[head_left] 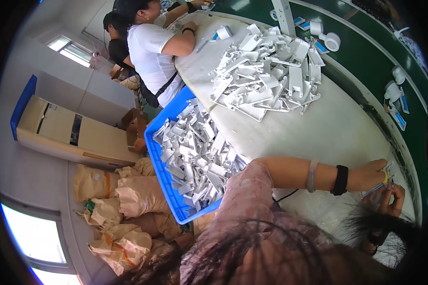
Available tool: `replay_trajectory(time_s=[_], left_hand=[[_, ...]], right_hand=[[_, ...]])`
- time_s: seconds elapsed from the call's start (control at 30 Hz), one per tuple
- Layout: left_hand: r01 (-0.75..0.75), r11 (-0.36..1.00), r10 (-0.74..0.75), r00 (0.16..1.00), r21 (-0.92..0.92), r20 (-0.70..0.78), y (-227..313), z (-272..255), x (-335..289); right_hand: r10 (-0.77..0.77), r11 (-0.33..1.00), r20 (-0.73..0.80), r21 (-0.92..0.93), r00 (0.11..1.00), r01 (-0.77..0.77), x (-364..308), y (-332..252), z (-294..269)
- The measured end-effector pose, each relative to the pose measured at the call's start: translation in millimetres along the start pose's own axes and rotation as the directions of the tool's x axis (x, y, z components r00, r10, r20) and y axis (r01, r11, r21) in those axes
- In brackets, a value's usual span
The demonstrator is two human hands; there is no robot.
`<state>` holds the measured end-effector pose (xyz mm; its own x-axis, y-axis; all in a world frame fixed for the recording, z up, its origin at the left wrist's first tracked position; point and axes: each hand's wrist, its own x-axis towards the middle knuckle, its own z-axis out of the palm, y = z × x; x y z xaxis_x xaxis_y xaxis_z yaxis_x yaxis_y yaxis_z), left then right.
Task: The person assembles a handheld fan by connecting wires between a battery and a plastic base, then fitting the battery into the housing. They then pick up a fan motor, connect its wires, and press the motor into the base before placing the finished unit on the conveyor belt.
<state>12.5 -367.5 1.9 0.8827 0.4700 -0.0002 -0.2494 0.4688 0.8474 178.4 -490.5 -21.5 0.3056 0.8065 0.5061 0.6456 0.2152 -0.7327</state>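
At the right side of the head view, my left hand [367, 176] is closed around a small white plastic part [389, 169] with a bluish strip beneath it. My left wrist wears a black band and a pale bracelet. Just below, the fingers of my right hand [393, 198] pinch at the same part; strands of dark hair partly cover that hand and its wrist. A bit of yellow shows at my left fingertips. Both hands are over the near right edge of the pale worktable [328, 137].
A heap of white plastic pieces [271, 71] lies farther up the table. Beside my left arm stands a blue crate [179, 213] full of similar parts. A green conveyor [366, 61] carries white-and-blue assemblies. A co-worker [150, 42] sits beyond; brown sacks [140, 194] lie left.
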Motion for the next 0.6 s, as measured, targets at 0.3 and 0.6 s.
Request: replay_trajectory(time_s=[0.3,0.6], left_hand=[[0.021,1.000,-0.021,0.999,-0.006,-0.026,-4,0,2],[0.070,0.997,-0.070,0.997,0.007,-0.026,8,2,-2]], right_hand=[[0.014,1.000,0.019,-0.025,1.000,-0.013,2,-3,1],[0.068,0.998,0.032,-0.005,0.997,-0.068,2,-2,-2]])
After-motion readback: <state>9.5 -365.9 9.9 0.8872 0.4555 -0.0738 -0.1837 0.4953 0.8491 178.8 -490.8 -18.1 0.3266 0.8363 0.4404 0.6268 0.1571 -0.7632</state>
